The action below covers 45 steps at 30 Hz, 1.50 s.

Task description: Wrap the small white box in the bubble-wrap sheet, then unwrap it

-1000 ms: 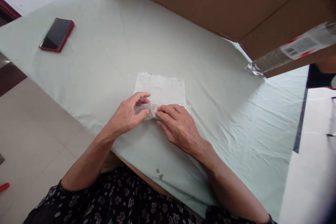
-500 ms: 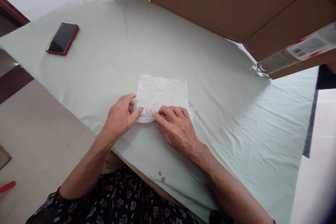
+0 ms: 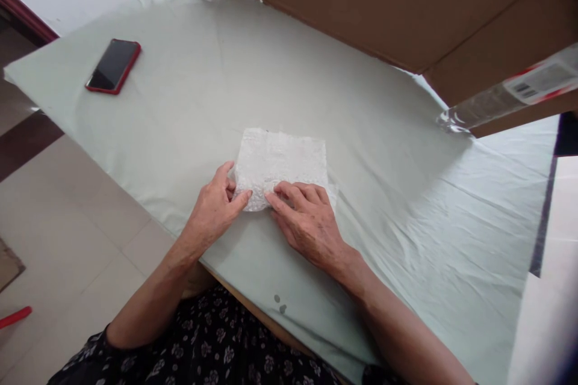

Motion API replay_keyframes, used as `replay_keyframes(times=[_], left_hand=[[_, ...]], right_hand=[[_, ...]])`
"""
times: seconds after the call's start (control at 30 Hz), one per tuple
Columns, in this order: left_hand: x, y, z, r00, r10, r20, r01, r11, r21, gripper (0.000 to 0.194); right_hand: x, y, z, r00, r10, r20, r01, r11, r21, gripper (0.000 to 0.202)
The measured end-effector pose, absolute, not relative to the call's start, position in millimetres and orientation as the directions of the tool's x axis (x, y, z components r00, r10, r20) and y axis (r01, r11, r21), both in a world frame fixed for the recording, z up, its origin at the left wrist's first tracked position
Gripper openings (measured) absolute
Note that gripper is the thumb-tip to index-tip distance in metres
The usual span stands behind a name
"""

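A red-cased phone with a dark screen (image 3: 114, 65) lies near the table's far left corner, on the pale green cloth (image 3: 189, 96). Near the front edge sits the white, textured square of tissue-like paper (image 3: 282, 159). The left hand (image 3: 212, 212) pinches its near left corner between thumb and curled fingers; the right hand (image 3: 307, 219) lies flat, fingers pressing the near edge (2 hands, 1 sheet). This looks like folding or rolling; the next move likely calls for an even crease.
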<state>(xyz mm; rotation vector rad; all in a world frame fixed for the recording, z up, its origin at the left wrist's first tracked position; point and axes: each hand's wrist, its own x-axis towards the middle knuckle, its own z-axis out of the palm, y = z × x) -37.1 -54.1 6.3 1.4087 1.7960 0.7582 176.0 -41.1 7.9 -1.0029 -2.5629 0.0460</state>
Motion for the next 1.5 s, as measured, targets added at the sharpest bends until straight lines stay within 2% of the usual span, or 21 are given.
replay_keyframes(times=[0.23,0.3,0.43,0.63,0.8,0.9,1.03,1.17,1.33,1.5], left_hand=[[-35.3,-54.3,1.4,-0.152,0.96,-0.235,0.453,0.279,0.846,0.078],[-36.2,-52.6,1.6,-0.123,0.962,-0.244,0.452,0.273,0.849,0.065],[-34.0,-46.1,5.6,-0.067,0.968,-0.241,0.534,0.239,0.811,0.024],[-26.6,-36.9,11.2,-0.021,0.959,-0.282,0.637,0.231,0.735,0.023],[-16.6,-34.5,15.8,-0.095,0.963,-0.251,0.69,0.245,0.681,0.018],[-9.0,-33.0,18.6,-0.13,0.971,-0.2,0.69,0.234,0.685,0.024],[-5.4,-33.6,16.7,-0.126,0.974,-0.19,0.545,0.228,0.807,0.024],[-6.3,-35.7,13.7,-0.137,0.95,-0.281,0.285,0.309,0.907,0.02],[1.3,-32.8,16.1,-0.129,0.933,-0.336,0.081,0.347,0.934,0.022],[8.0,-31.7,23.8,-0.039,0.932,-0.361,0.033,0.363,0.931,0.02]], right_hand=[[175.3,-41.1,5.1,-0.672,0.65,0.355,0.653,0.746,-0.13,0.025],[175.4,-40.8,3.8,-0.676,0.648,0.351,0.654,0.747,-0.119,0.025],[175.3,-40.5,2.6,-0.681,0.641,0.353,0.649,0.752,-0.114,0.026],[173.6,-41.2,3.6,-0.676,0.635,0.373,0.66,0.747,-0.076,0.026],[172.9,-41.7,2.4,-0.679,0.622,0.389,0.663,0.747,-0.037,0.027],[172.7,-42.4,2.8,-0.68,0.63,0.376,0.668,0.743,-0.038,0.028],[172.2,-43.9,6.5,-0.672,0.655,0.347,0.676,0.733,-0.075,0.029],[172.0,-44.5,9.7,-0.671,0.656,0.346,0.667,0.737,-0.104,0.025],[173.0,-44.4,14.0,-0.676,0.647,0.351,0.642,0.752,-0.15,0.019],[178.2,-42.9,22.7,-0.684,0.67,0.288,0.602,0.742,-0.295,0.022]])
